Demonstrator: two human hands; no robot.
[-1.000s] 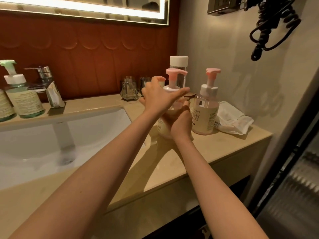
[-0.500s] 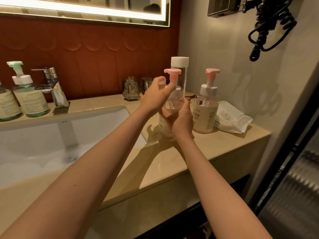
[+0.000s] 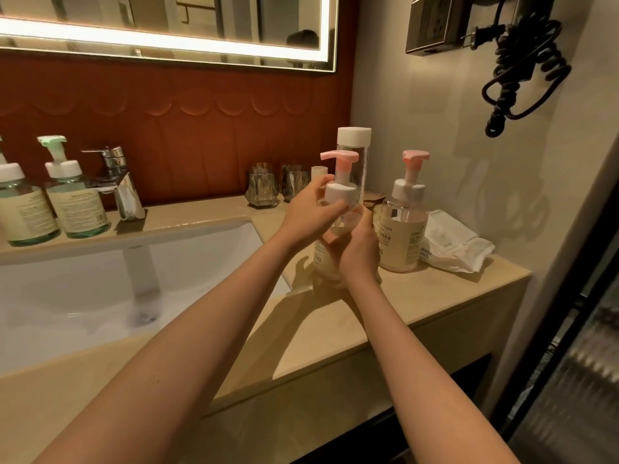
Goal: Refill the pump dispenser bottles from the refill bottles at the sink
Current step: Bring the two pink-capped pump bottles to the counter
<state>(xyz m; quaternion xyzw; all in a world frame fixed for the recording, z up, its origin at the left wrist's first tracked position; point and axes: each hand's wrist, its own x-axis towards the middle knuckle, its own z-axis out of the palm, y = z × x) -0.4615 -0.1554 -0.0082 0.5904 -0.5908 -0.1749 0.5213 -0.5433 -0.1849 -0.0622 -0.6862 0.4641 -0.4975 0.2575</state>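
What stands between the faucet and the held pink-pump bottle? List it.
Head view: a glass cup and a second cup beside it stand at the back of the counter, between faucet and bottle.

Count it up: two pink pump bottles [image 3: 340, 195] [image 3: 403, 226], two green pump bottles [image 3: 78, 202] [image 3: 23, 212] — plus one white-capped bottle [image 3: 354, 137], two tumblers [image 3: 263, 187] [image 3: 294, 184], one wipes pack [image 3: 452, 242]

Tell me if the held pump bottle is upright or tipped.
Upright: the pump bottle has its pink head directly above its body.
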